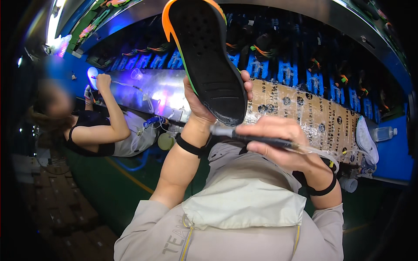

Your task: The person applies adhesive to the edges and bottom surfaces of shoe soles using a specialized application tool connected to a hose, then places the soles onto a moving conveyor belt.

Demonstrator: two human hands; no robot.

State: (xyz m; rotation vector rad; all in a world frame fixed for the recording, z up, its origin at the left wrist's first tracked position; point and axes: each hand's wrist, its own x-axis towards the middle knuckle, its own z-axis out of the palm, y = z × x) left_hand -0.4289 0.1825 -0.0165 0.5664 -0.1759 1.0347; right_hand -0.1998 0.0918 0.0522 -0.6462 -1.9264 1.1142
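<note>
"White and glowing, what is held at the upper left?"

"An oval piece (pixel 92 77), gripped by a co-worker (pixel 114 119)."

"And at top centre?"

"A black shoe sole (pixel 209 61) with orange-and-green edging, clasped near its lower end by the left hand (pixel 198 106), fingers and thumb wrapped around opposite edges."

"Right of centre?"

"A tube-fed black applicator (pixel 245 136) is pinched in the right hand (pixel 285 130), fingers closed around it; whether the blurred tip (pixel 221 131) touches the sole cannot be told."

"Far right?"

"A white sole-shaped piece (pixel 367 140) is seen beside a clear bottle (pixel 383 134)."

Left grip (pixel 199 105) cupped, right grip (pixel 285 131) curled
</note>
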